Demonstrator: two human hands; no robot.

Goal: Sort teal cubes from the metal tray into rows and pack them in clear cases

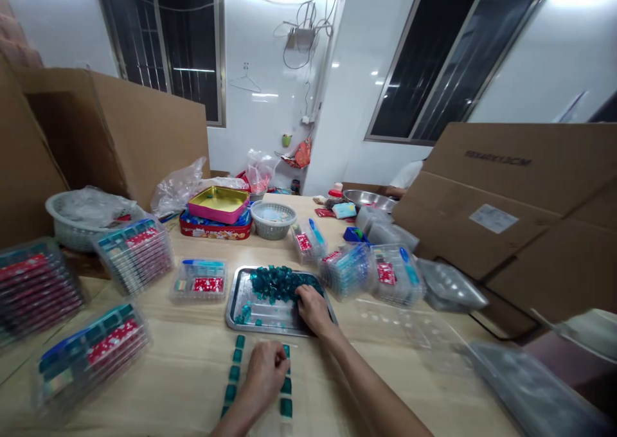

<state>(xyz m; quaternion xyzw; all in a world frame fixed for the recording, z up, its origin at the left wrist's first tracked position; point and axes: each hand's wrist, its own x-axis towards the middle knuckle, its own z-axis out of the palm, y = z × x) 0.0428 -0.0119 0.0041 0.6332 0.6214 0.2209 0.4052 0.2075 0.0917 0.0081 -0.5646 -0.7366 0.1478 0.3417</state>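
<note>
A metal tray (270, 321) in the middle of the table holds a heap of glossy teal pieces (274, 284). My right hand (314, 307) reaches into the tray's right side, its bent fingers touching the heap; what they pinch is hidden. In front of the tray, two columns of square teal pieces (234, 374) run toward me, seemingly on clear plastic. Between them is my left hand (266, 371), with fingers curled together beside the top of the right column (286, 385). Whatever lies in its fingertips is too small to make out.
Stacked clear plastic boxes with red cards stand at left (135, 254) and right (347, 270); a single box (200, 281) sits beside the tray. Behind are a pink tin (219, 207) and a grey basket (273, 222). Large cartons (506, 199) flank the table.
</note>
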